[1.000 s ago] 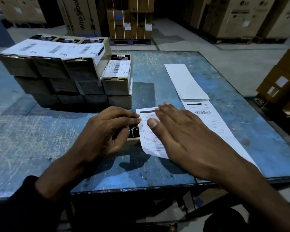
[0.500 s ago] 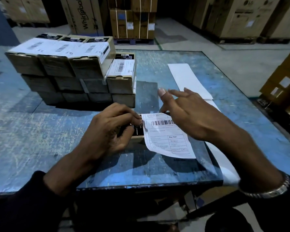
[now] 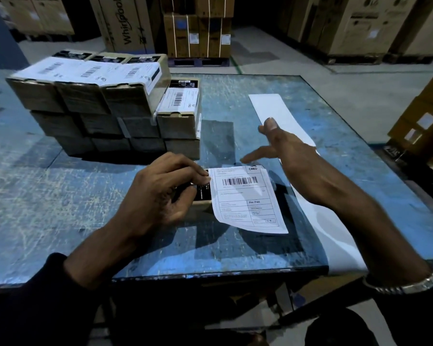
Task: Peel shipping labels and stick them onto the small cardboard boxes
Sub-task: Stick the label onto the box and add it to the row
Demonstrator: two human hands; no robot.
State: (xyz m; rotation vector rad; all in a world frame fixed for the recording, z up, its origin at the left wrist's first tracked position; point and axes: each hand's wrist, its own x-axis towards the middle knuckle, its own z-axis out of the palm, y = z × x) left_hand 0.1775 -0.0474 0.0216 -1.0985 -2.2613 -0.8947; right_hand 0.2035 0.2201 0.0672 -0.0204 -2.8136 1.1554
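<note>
A: Head view: our left hand [image 3: 160,193] pins the shipping label [image 3: 248,198] at its left edge onto the small cardboard box [image 3: 201,196] on the worktop [image 3: 60,196].

B: Our right hand [image 3: 293,156] hovers with fingers spread, holding nothing. We judge the label thin, floppy and sticky; take it by its edges.

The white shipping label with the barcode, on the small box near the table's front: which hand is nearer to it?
Left. The left hand pinches the white shipping label at its left edge, against the small cardboard box. The right hand hangs open above its far right corner, not touching it.
</note>
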